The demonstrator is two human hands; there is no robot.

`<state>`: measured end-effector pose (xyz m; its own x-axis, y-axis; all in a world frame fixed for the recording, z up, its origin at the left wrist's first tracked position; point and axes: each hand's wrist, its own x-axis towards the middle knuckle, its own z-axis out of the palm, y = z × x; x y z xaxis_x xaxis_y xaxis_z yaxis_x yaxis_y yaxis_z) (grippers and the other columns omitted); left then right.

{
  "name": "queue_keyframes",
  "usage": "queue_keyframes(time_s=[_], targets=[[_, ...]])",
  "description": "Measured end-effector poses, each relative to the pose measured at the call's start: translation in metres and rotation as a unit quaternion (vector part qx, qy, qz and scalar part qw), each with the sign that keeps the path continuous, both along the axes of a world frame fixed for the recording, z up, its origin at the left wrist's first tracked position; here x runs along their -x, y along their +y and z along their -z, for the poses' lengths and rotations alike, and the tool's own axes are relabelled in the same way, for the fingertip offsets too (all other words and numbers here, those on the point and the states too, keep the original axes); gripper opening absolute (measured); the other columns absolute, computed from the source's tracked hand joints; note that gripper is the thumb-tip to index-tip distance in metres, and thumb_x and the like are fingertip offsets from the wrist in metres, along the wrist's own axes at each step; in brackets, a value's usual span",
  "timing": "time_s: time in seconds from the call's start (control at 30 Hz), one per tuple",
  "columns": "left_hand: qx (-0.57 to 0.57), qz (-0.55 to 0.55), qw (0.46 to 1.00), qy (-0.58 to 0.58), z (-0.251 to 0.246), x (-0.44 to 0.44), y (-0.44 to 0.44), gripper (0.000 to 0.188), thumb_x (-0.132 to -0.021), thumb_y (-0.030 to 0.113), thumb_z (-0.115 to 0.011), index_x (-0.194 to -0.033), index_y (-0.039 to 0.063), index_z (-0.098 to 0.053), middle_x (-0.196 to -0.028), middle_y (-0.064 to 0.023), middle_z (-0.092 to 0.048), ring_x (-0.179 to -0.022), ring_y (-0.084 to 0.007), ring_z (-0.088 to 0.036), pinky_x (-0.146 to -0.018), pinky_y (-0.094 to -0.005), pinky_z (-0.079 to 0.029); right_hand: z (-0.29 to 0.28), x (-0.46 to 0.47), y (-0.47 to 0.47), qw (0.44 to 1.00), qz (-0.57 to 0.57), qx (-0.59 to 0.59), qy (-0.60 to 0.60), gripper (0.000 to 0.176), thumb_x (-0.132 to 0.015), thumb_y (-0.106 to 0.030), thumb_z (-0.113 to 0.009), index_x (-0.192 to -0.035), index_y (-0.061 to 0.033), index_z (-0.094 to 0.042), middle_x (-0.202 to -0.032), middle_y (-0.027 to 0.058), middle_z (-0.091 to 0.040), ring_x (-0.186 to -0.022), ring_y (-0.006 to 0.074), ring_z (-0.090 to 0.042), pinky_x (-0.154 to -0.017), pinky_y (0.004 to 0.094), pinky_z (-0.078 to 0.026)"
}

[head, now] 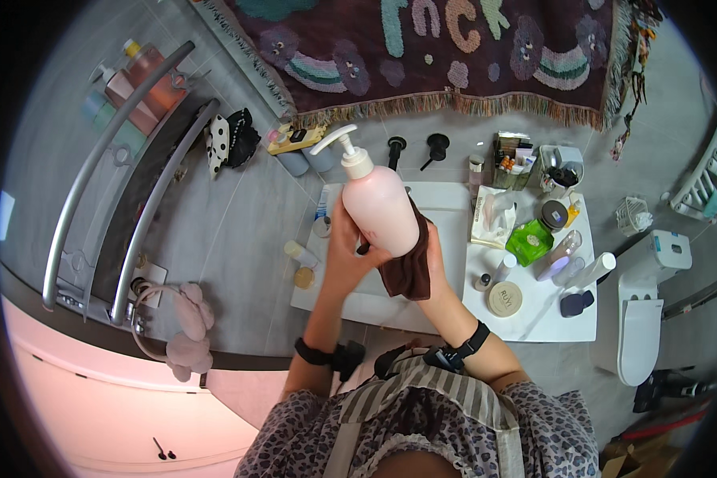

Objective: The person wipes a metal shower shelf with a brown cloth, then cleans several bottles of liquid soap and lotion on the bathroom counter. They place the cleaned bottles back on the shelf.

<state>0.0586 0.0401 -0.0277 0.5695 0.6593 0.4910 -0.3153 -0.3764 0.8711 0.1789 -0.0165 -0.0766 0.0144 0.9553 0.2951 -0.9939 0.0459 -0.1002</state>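
Note:
A pink pump bottle with a white pump head is held up, tilted, over the white sink. My left hand grips the bottle's lower left side, with the thumb across its base. On the other side, my right hand holds a dark brown cloth against the bottle. Most fingers of the right hand are hidden behind the cloth and bottle.
Toiletries crowd the countertop at right: a tissue pack, a green packet, a round container. Behind the sink are a black faucet and handle. Metal rails run along the left; a toilet stands right.

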Motion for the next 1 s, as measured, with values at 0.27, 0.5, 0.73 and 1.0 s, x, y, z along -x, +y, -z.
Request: queue_keyframes(time_s=[0.27,0.5,0.73,1.0], targets=[[0.016,-0.169,0.985,-0.025,0.004,-0.009,-0.021,0.091,-0.072,0.023,-0.079,-0.144,0.000,-0.027,-0.135,-0.0125,-0.044,-0.124,-0.0220,-0.046,-0.103,-0.0367,-0.039,-0.021,0.010,-0.021,0.944,0.085,0.217,-0.233,0.054,-0.101,-0.047,-0.037,-0.136,-0.0059,-0.044,-0.127,0.0108,-0.056,-0.109,0.0216,-0.058,-0.091,0.0351,-0.049],[0.048,-0.191,0.976,-0.094,0.000,0.005,-0.022,0.093,-0.072,0.024,-0.078,-0.145,-0.001,-0.027,-0.136,-0.0129,-0.044,-0.124,-0.0220,-0.046,-0.104,-0.0364,-0.039,-0.034,-0.019,-0.019,0.922,0.144,0.151,-0.326,0.062,-0.093,-0.053,-0.044,-0.131,-0.0044,-0.049,-0.108,0.0091,-0.062,-0.092,0.0189,-0.061,-0.074,0.0340,-0.051],[-0.066,-0.354,0.931,-0.056,-0.006,-0.014,-0.042,0.078,-0.079,0.018,-0.073,-0.145,0.003,-0.034,-0.133,-0.0140,-0.049,-0.120,-0.0251,-0.050,-0.102,-0.0360,-0.040,-0.092,0.017,-0.040,0.612,0.493,-0.007,-0.618,0.080,-0.076,-0.022,-0.069,-0.140,0.0055,-0.032,-0.133,0.0229,-0.045,-0.122,0.0383,-0.044,-0.106,0.0481,-0.032],[-0.257,-0.470,0.844,-0.008,-0.007,-0.012,-0.054,0.075,-0.070,0.015,-0.079,-0.135,-0.001,-0.045,-0.120,-0.0186,-0.057,-0.107,-0.0350,-0.057,-0.090,-0.0419,-0.049,-0.114,0.023,-0.031,0.560,0.514,0.041,-0.648,0.088,-0.066,-0.025,-0.083,-0.135,0.0017,-0.036,-0.119,0.0193,-0.049,-0.109,0.0314,-0.053,-0.093,0.0406,-0.045]])
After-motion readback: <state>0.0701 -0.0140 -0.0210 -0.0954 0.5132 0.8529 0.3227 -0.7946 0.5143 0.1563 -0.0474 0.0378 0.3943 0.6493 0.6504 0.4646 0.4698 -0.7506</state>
